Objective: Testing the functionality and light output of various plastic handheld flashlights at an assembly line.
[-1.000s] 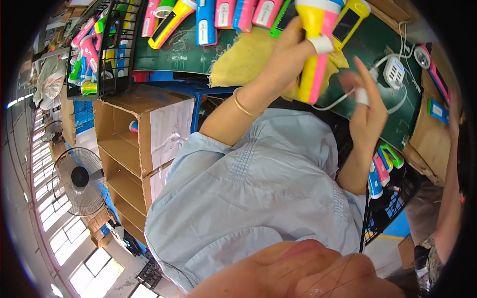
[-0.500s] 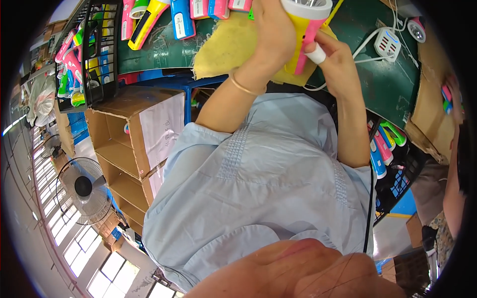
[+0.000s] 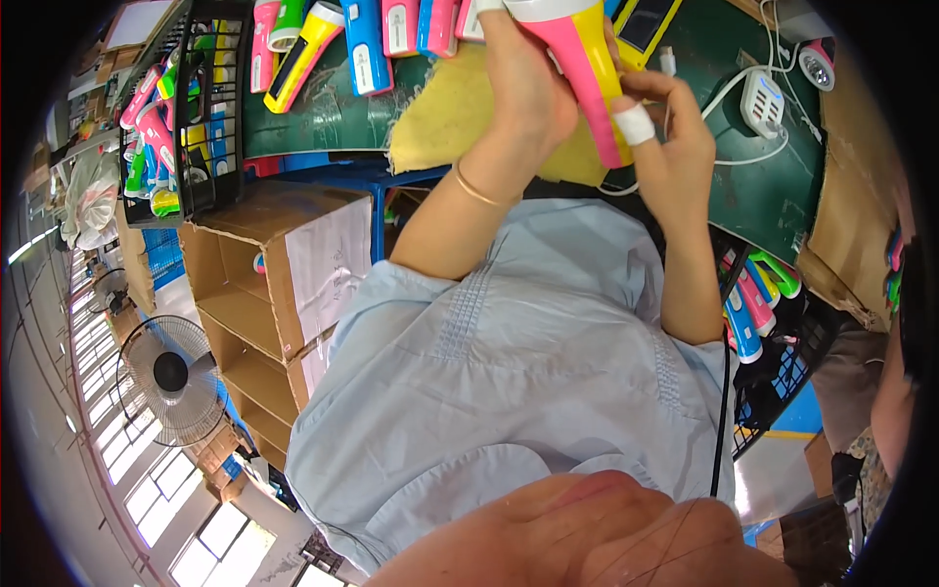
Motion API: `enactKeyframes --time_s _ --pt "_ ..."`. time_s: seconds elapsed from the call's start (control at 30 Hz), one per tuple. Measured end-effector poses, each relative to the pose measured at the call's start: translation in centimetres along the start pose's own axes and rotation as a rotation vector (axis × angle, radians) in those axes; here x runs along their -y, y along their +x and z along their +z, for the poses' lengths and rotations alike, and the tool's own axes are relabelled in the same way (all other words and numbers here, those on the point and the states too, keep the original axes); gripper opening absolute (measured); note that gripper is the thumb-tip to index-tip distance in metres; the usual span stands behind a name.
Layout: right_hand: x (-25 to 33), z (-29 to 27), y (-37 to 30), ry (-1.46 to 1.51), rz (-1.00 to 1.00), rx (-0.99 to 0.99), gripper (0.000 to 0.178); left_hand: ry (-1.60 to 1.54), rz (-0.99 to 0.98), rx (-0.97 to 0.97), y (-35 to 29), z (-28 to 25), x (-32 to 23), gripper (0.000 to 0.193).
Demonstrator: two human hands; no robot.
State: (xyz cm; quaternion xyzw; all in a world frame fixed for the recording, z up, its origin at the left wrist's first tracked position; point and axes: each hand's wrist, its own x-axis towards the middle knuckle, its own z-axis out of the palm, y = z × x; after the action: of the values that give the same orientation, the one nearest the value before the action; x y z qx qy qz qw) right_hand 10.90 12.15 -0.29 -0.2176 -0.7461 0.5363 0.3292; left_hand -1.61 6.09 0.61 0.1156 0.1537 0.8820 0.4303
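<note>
A pink and yellow flashlight [image 3: 577, 68] with a white head is held over the bench, its lens end up at the top edge of the picture and its handle pointing down toward me. My left hand [image 3: 528, 93] grips it near the head, with most of its fingers hidden or cut off by the frame. On the lower handle lies the taped thumb of my right hand [image 3: 670, 147], its other fingers bent beside and behind the flashlight. A yellow cloth [image 3: 440, 108] is spread beneath. Beyond my right hand is another yellow flashlight [image 3: 646, 29] with a dark panel.
Several flashlights [image 3: 367, 49] line the bench's far left. A white multi-port charger [image 3: 761, 103] with cables sits right. Black baskets [image 3: 210, 108] of flashlights stand at both sides. Below the left bench edge is a cardboard shelf [image 3: 279, 293]. Another person's arm [image 3: 890, 391] shows far right.
The flashlight has been turned, so its pink side now faces me, and its handle end sits slightly lower. The whole view has shifted a little; more of the other yellow flashlight shows.
</note>
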Motion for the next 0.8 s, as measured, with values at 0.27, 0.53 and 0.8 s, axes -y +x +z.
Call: enactKeyframes --time_s 0.27,0.53,0.8 --pt "-1.3 -0.4 1.8 0.431 0.310 0.386 0.046 0.286 -0.032 -0.069 0.8 0.6 0.4 0.071" --pt "-1.1 -2.6 1.9 0.613 0.564 -0.053 0.034 0.463 -0.173 -0.139 6.2 1.0 1.0 0.038" --pt "-5.0 -21.7 0.6 0.072 0.497 -1.008 0.036 2.750 0.409 0.023 22.2 -15.2 -29.5 0.042"
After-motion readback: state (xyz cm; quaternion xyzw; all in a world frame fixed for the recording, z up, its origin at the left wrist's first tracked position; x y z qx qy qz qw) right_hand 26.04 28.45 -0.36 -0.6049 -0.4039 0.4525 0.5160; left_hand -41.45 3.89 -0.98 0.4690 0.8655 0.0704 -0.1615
